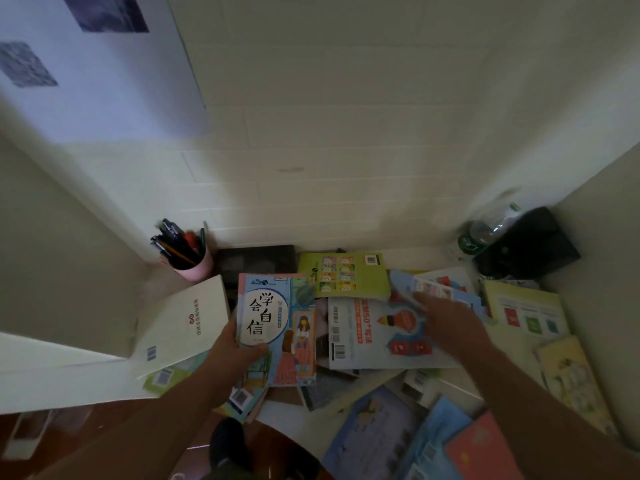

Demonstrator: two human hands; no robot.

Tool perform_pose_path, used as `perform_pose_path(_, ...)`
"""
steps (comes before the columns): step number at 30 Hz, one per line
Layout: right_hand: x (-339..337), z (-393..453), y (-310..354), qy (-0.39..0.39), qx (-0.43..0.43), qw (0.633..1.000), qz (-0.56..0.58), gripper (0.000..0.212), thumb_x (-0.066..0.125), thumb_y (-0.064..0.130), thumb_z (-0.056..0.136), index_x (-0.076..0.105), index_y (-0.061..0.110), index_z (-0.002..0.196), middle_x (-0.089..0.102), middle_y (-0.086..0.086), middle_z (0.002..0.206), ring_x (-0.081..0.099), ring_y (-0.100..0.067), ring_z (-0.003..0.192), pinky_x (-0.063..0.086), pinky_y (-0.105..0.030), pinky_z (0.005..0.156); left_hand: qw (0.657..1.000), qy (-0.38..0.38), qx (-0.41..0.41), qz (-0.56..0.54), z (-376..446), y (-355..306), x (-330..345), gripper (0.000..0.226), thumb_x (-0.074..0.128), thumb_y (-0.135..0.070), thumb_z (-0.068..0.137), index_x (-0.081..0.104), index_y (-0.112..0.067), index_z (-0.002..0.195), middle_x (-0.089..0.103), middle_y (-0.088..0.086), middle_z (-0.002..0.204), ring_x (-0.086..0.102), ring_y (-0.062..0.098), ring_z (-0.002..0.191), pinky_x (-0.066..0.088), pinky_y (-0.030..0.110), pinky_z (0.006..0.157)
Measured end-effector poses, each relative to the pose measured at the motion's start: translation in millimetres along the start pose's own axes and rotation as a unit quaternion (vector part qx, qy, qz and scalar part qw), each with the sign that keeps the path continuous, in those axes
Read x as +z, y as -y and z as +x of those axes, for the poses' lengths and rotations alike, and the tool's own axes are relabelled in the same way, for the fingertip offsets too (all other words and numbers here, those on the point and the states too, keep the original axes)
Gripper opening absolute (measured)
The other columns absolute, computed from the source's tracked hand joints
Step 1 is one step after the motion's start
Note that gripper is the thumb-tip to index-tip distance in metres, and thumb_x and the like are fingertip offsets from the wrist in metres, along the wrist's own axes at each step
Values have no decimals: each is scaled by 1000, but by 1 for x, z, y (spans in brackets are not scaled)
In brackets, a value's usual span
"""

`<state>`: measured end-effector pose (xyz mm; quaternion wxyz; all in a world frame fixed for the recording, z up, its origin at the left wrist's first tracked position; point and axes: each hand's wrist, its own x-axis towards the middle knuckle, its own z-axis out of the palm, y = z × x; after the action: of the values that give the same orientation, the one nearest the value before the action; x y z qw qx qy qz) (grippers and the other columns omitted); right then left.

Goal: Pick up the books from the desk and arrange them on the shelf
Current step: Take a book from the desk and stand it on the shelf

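The left hand (232, 348) pinches the blue book (277, 327) — long axis toward twelve o'clock; the right hand (446, 323), fingers spread, reaches the scattered books (377, 330) at two o'clock.

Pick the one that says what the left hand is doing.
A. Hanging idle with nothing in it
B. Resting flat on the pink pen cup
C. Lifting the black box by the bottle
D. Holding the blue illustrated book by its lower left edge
D: the left hand has its thumb curled over the lower left edge of the blue book, while the pen cup stands apart at the back.
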<state>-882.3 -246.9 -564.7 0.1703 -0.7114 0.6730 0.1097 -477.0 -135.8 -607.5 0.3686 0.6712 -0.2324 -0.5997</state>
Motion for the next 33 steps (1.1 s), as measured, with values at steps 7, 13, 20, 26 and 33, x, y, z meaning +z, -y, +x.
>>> perform_pose_path(7, -63, -30, -1, -95, 68, 715, 689, 23, 57, 19, 108, 67, 16, 129, 76, -13, 120, 67, -53, 110, 55, -73, 89, 1000, 7, -11, 15, 5, -1, 12, 58, 80, 4, 86, 52, -22, 129, 71, 8, 117, 72, 31, 101, 63, 48, 80)
perform_pose_path(13, 24, -36, 50, 26, 108, 652, 750, 38, 54, 21, 108, 54, 20, 146, 65, -13, 142, 64, -44, 125, 53, -66, 102, 999, 31, -13, 25, 2, -3, 18, 61, 81, 3, 85, 52, -21, 133, 71, 10, 120, 73, 32, 104, 64, 48, 79)
perform_pose_path(20, 74, -50, 94, 104, 111, 686, 711, 35, 55, 17, 108, 57, 24, 142, 69, -7, 136, 72, -33, 113, 57, -62, 97, 996, 54, -39, 53, -4, 6, 3, 65, 84, 0, 84, 53, -17, 138, 71, 14, 126, 72, 35, 109, 62, 57, 90)
perform_pose_path(26, 62, -53, 131, 130, 105, 705, 689, 29, 57, 21, 108, 59, 31, 135, 74, -2, 126, 72, -36, 111, 59, -62, 94, 998, 39, -34, 36, -10, 11, 3, 47, 82, -15, 90, 60, -21, 131, 74, 7, 122, 72, 28, 109, 61, 49, 92)
perform_pose_path(33, 52, -44, 189, 66, -13, 937, 343, 21, 61, 47, 103, 55, 27, 104, 63, 10, 92, 63, -13, 85, 47, -27, 64, 994, 28, -1, 106, -15, 6, -3, 49, 89, -24, 83, 56, -26, 119, 71, -1, 112, 72, 18, 99, 62, 32, 76)
